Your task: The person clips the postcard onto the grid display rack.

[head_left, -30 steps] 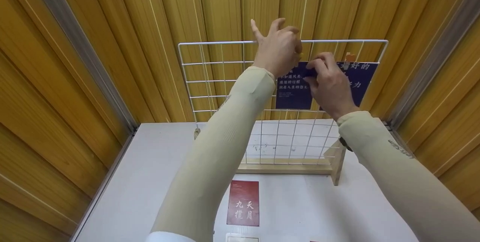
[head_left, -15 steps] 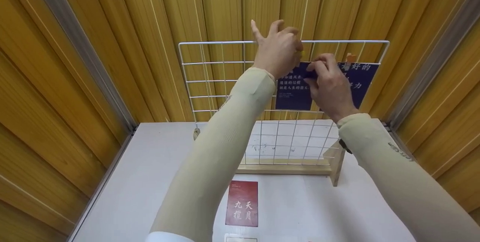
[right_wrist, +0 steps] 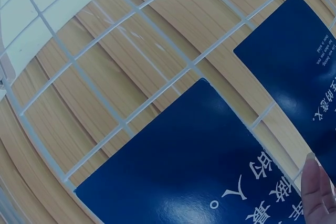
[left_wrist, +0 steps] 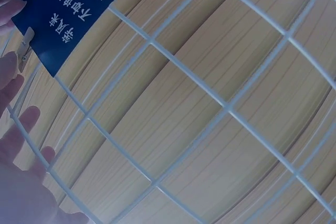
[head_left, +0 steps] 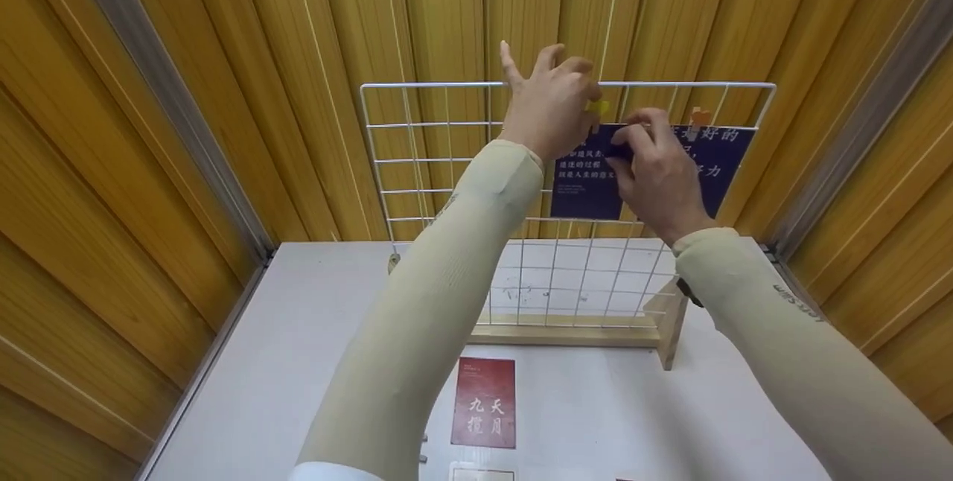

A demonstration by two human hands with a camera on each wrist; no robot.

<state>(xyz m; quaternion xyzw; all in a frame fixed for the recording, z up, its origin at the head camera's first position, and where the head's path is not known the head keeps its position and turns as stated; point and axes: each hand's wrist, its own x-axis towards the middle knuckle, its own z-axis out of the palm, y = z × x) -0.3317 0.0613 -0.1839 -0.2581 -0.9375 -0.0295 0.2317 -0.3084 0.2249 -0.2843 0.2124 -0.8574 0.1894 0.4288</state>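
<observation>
In the head view a dark blue card (head_left: 584, 194) with white writing lies against the white wire grid (head_left: 432, 126). My left hand (head_left: 551, 105) is at its top edge, thumb and forefinger pinching a small clothespin (left_wrist: 24, 51) with a yellow piece on top, while the other fingers spread upward. My right hand (head_left: 659, 172) pinches the same card by its right edge, seen also in the right wrist view. Beside it hangs a second blue card (head_left: 721, 183), held by a clip with an orange top (head_left: 700, 118) and partly hidden behind my right hand.
The grid stands in a wooden base (head_left: 573, 336) on a white table (head_left: 246, 377). A red card (head_left: 484, 406) lies in front of it, with the edge of another pale card (head_left: 480, 475) below. Yellow wood-grain panels (head_left: 447, 4) rise behind and at both sides.
More of the clothespin's yellow piece now shows beside my left fingers. Both hands stay at the same blue card, and the head view has shifted very slightly.
</observation>
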